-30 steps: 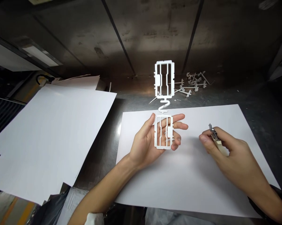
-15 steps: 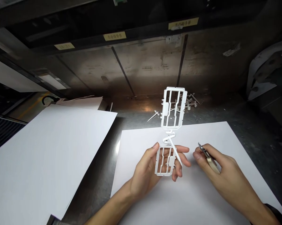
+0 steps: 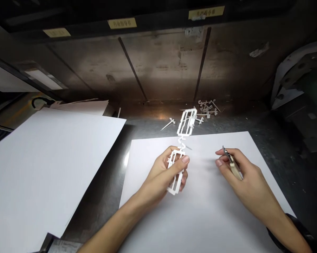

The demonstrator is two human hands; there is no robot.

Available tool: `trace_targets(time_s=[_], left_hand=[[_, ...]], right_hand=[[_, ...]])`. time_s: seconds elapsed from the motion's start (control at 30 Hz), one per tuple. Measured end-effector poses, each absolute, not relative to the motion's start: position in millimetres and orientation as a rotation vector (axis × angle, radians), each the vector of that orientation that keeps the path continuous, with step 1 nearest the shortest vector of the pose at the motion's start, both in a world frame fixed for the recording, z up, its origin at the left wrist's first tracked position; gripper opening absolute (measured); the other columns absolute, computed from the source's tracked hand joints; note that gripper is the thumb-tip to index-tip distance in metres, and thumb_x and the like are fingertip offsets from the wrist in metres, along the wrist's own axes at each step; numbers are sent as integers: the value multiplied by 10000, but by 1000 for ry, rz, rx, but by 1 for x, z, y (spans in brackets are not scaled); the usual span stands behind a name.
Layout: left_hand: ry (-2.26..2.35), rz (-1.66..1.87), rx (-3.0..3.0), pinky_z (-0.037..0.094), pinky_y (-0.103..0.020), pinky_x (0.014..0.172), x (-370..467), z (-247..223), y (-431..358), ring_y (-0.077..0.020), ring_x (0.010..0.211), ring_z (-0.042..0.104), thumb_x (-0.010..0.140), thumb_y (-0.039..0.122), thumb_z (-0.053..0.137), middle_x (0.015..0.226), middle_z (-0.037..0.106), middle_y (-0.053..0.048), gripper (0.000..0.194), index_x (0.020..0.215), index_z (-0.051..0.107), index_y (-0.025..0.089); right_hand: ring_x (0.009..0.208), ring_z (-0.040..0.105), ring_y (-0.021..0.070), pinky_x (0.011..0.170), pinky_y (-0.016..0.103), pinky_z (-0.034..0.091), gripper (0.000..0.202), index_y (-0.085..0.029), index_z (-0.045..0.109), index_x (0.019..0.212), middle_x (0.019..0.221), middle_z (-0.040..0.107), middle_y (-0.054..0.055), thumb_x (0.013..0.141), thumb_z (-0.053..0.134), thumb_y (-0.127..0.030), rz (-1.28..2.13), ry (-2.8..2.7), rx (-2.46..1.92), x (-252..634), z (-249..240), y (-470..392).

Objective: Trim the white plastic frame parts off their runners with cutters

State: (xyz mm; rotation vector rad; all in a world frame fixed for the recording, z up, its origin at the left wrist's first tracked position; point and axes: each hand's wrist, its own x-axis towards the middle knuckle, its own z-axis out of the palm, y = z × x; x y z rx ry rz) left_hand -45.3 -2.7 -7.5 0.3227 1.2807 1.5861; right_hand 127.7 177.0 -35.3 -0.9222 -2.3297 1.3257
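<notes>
My left hand is closed around the lower of two white plastic frames joined by a wavy runner, its thumb lying across the front. The upper frame sticks out beyond the fingers, tilted over the far edge of a white sheet. To the right, my right hand grips a small craft knife with a beige handle. Its metal tip points up and away, apart from the frames. Part of the handle is hidden in the palm.
Several white plastic sprue scraps lie on the dark metal bench behind the sheet. One loose scrap lies left of them. A stack of white paper stands at the left. A metal wall closes the back.
My left hand has turned the joined frames over and brought its thumb across the lower one. The upper frame has tilted away and looks lower. My right hand still holds the knife.
</notes>
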Motion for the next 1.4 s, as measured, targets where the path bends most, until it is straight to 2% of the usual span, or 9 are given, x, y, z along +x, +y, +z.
trace_targets(time_s=[0.13,0.23,0.3,0.43,0.6,0.83,1.03,1.17,1.4], left_hand=[[1342,1610,366,480,-183,677,-44,-9,0,-98,753,587,1035,415,800,1046,747,-84,309,1064,611,172],[1242,1671,306,538,-230,773,-41,-9,1,-132,835,644,1023,355,815,1076,723,-75,290,1174,641,179],[1147,1736,263,590,-293,813,-40,-8,0,-174,868,688,1057,385,753,1082,686,-68,315,1286,653,194],[944,1838,261,626,-352,808,-42,-4,-3,-228,885,706,1154,573,458,1134,668,-116,496,1355,674,175],[839,1864,209,622,-346,809,-45,1,-4,-236,905,703,1186,578,206,1174,668,-142,683,1369,701,145],[835,1860,130,616,-353,787,-47,1,-3,-244,883,707,1178,574,287,1159,683,-146,640,1333,731,140],[842,1842,152,604,-339,783,-47,1,-3,-234,874,703,1187,570,197,1163,679,-144,694,1325,729,145],[856,1822,172,588,-316,780,-47,2,-4,-228,883,683,1180,593,199,1131,674,-143,716,1340,733,144],[879,1750,275,565,-308,786,-45,-2,-7,-212,839,664,1167,643,150,1103,668,-138,789,1367,724,139]], right_hand=[[992,673,243,839,327,500,204,-297,701,1193,1081,727,-4,1124,657,-484,1315,-2354,-851,127,-30,177],[958,662,224,849,327,482,173,-308,698,1204,1056,718,-23,1126,659,-457,1311,-2377,-799,128,-29,175],[956,665,216,846,322,479,182,-318,704,1222,1052,719,-33,1120,670,-465,1311,-2383,-806,130,-30,174],[977,697,217,860,320,490,206,-314,733,1214,1086,742,-36,1092,702,-476,1307,-2368,-860,130,-33,175],[1051,705,259,852,348,484,185,-298,749,1109,1095,762,-28,1078,687,-469,1272,-2370,-875,128,-32,175],[1024,681,270,842,371,453,206,-287,733,1068,1076,751,-15,1091,655,-476,1248,-2404,-846,129,-30,175],[864,610,229,817,369,437,178,-294,705,1033,972,691,-37,1083,669,-461,1226,-2417,-826,128,-30,175],[939,629,248,836,380,438,179,-299,708,1101,1016,694,-25,1080,683,-475,1253,-2420,-833,127,-31,174],[915,615,226,834,352,427,177,-281,669,1053,1002,684,-28,1131,645,-438,1308,-2385,-795,126,-30,173]])
